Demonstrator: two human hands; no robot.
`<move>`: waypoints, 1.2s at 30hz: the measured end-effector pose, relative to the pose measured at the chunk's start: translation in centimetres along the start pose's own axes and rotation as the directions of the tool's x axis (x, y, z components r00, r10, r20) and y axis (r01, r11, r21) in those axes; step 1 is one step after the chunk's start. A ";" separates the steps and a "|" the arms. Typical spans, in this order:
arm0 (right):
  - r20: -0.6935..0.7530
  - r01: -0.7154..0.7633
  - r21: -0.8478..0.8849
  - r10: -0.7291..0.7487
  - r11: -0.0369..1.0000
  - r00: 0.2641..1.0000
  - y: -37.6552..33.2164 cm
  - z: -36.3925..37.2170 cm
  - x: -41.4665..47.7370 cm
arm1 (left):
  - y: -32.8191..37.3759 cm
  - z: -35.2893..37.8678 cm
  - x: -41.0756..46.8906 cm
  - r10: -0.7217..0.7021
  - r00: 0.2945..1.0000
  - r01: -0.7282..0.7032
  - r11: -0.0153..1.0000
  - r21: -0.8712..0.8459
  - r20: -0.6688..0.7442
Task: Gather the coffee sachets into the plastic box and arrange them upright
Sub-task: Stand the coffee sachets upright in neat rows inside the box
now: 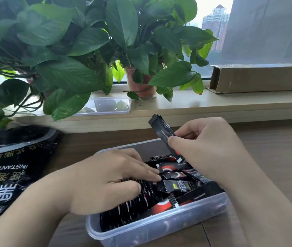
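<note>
- Low in the frame's centre we see the plastic box (pixel 159 229) on a wooden table (pixel 275 157). It holds black and red coffee sachets.
- A row of upright sachets (pixel 132 205) fills its left side, and loose sachets (pixel 179 186) lie flat and crossed on the right.
- The left hand (pixel 106 179) lies over the upright row with straight fingers pressing on the tops, hiding most of that row.
- The right hand (pixel 209 148) pinches one tilted sachet (pixel 161 129) between thumb and fingers above the box's far right corner.
- At left lies a large black coffee bag (pixel 6 177), near the box but apart from it.
- Behind, on the windowsill (pixel 213 104), leafy plants (pixel 61 41) overhang a clear tub (pixel 113 106), beside a red-brown pot (pixel 141 84).
- A cardboard carton (pixel 259 79) lies at upper right.
</note>
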State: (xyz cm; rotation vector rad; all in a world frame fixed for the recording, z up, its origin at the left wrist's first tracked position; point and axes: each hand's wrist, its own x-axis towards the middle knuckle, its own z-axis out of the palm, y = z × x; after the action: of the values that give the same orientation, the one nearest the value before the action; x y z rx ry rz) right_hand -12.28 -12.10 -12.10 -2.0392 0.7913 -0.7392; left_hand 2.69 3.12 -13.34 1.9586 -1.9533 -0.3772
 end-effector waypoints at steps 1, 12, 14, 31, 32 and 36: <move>0.015 0.002 -0.033 -0.002 0.999 1.000 0.1 0.1 0.0 | -0.1 0.1 0.1 -0.018 0.999 0.018 1.000 0.021 0.036; 0.253 -0.007 -0.112 0.036 0.994 0.967 -0.5 1.4 -0.5 | -0.2 1.2 0.1 -0.006 1.000 0.009 0.989 0.146 -0.018; 0.297 -0.016 -0.147 0.060 0.989 0.953 -0.5 2.1 -0.6 | -0.2 1.1 0.0 -0.002 1.000 0.006 0.986 0.166 -0.027; 0.432 0.145 -0.537 0.124 0.831 0.893 -0.5 3.2 -0.6 | -0.7 1.5 -0.4 -0.153 0.982 0.175 0.956 0.234 -0.110; 0.438 0.164 -0.552 0.116 0.817 0.892 -0.6 3.3 -0.7 | -0.6 1.4 -0.4 -0.158 0.982 0.178 0.958 0.226 -0.107; 0.513 0.239 -0.547 0.096 0.802 0.853 -0.8 3.2 -0.8 | -0.4 1.1 -0.2 -0.173 0.982 0.184 0.965 0.185 -0.070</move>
State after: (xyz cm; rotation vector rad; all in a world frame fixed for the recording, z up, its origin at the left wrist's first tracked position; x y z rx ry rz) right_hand -10.25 -9.59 -13.18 -2.6787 0.6656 0.0901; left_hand 2.61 3.23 -14.50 2.2508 -1.8449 -0.1852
